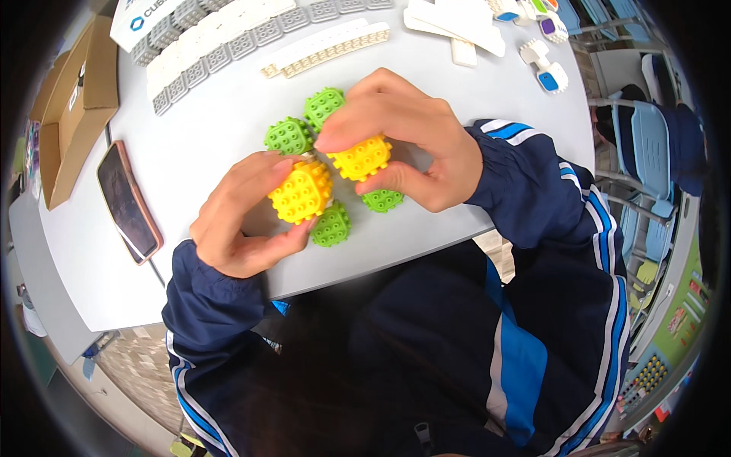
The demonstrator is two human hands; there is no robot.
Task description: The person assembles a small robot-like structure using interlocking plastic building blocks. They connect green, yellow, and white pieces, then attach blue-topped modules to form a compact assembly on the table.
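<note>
Left yellow block (pixel 301 192): rounded cube, studded, tilted, held. Right yellow block (pixel 362 158): likewise studded, held just beside, partly covered. Green blocks (pixel 289 135): four, studded, two beyond the yellow pair, two nearer

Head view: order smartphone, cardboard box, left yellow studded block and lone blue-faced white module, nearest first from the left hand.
1. Left yellow studded block: held in the left hand.
2. Smartphone: left of the hand.
3. Cardboard box: farther off, upper left.
4. Blue-faced white module: farthest, upper right.
</note>
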